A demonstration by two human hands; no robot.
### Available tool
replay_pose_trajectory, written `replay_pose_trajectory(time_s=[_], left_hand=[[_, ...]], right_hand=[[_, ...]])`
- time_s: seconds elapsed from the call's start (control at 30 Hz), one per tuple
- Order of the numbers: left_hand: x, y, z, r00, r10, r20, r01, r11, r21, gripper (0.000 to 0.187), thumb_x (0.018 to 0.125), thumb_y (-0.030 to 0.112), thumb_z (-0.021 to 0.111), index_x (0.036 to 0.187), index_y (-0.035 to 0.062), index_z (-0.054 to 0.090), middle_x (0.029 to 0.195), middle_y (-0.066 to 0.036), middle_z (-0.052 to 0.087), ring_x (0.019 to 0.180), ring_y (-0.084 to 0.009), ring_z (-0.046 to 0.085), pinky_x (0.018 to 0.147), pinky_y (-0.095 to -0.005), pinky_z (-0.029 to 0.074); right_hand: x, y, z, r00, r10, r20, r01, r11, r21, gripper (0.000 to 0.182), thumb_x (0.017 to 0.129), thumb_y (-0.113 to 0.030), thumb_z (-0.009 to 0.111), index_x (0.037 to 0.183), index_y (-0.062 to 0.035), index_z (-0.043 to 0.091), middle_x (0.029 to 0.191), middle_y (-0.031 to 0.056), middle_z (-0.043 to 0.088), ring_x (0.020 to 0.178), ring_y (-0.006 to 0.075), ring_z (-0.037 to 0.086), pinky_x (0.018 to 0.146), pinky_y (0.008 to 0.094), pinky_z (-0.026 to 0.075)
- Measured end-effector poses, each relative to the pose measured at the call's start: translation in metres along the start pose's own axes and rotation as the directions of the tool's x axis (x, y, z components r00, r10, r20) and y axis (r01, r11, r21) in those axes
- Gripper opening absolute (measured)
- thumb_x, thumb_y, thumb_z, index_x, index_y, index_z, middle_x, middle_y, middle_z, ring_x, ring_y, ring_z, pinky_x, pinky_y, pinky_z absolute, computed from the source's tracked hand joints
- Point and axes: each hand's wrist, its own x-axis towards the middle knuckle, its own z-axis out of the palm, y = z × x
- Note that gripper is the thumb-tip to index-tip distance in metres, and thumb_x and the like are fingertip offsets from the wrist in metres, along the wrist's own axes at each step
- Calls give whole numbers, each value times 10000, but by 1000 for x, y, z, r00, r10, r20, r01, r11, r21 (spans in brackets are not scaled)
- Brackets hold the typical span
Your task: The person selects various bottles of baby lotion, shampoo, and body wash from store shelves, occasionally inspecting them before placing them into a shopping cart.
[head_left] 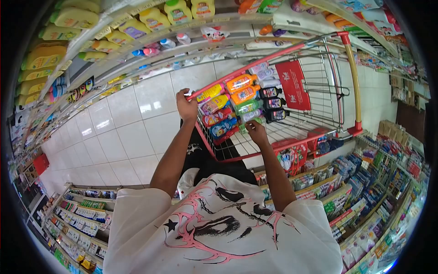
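— White printed shirt (228, 223) first. Then?
— Right hand (258, 132), fingers bent over light-green bottle (260, 120) among other bottles (244, 94), all inside cart (255, 64); grip impossible to tell. Left hand (187, 108) curled at red rim (237, 73); hold unclear.
— Step in hand?
— Probably arranging bottles. Next, likely: steady the rim, nestle bottles closer.
— Farther off?
— Yellow bottles (155, 19) on shelving (182, 26).

Wire shopping cart (354, 86) is fitted with red rim, yellow handle, red panel (293, 85). Goods are packed side by side in rows at the end away from the handle, labels visible: yellow packs (210, 92), blue pack (223, 128), orange bottles (242, 83), green bottle (247, 107). Black bottles (275, 103) are grouped nearest the panel.
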Motion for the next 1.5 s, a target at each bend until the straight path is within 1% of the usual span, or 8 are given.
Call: replay_pose_trajectory(time_s=[0.63,0.87,1.03,1.23,1.3,1.33,1.4,1.5], left_hand=[[27,30,28,986,-134,97,125,987,97,171,829,192,688,924,68,620,852,-106,657,711,-290,636,646,-404,500],[35,43,26,993,-63,97,57,997,59,155,850,162,690,876,28,614,753,-117,655,640,-241,618,607,-353,485],[35,23,33,996,-25,90,26,1000,-6,169,845,146,700,883,7,611,748,-108,658,635,-199,613,597,-331,479],[35,37,30,987,-107,117,109,994,-6,127,839,104,694,872,11,615,753,-98,660,652,-175,613,617,-306,485],[33,35,31,987,-111,118,113,994,-13,99,838,86,678,874,16,618,749,-91,657,656,-174,610,628,-306,485],[33,33,30,986,-89,141,98,994,-54,83,827,62,665,880,19,618,752,-85,656,671,-166,612,638,-300,483],[32,31,28,985,-68,159,74,997,-32,116,793,56,649,897,21,614,770,-89,657,705,-179,619,654,-310,486],[26,26,32,984,-81,161,94,992,-79,123,788,85,584,904,86,624,769,-127,644,745,-276,653,669,-394,502]], right_hand=[[-2,-46,-90,946,251,-205,-324,757,-568,351,902,-414,583,878,-77,680,752,185,681,745,379,676,642,473,530],[137,-14,19,994,-111,-3,110,985,-132,357,833,-233,664,1098,-3,599,1043,195,649,953,371,642,812,424,510],[171,-51,96,957,-103,271,273,636,-722,617,785,-263,668,1326,-83,433,1385,104,445,1266,352,445,917,511,451],[189,-21,75,965,-241,102,261,875,-407,335,776,-136,597,1110,-131,625,1119,132,614,1022,344,588,835,468,497],[185,-58,40,970,44,-241,-116,949,-292,268,743,-48,616,1009,-72,642,958,191,634,921,359,611,795,467,496],[197,-29,43,805,-298,-514,180,947,-268,235,776,-86,655,1001,-32,620,958,202,621,909,358,603,803,453,485],[232,16,47,751,108,-652,-58,994,97,424,817,-327,720,1053,-2,585,1019,198,605,915,331,585,819,441,470],[297,104,60,773,116,-624,-400,852,-337,600,801,-574,627,1154,-89,612,1073,180,619,993,370,602,844,485,484]])
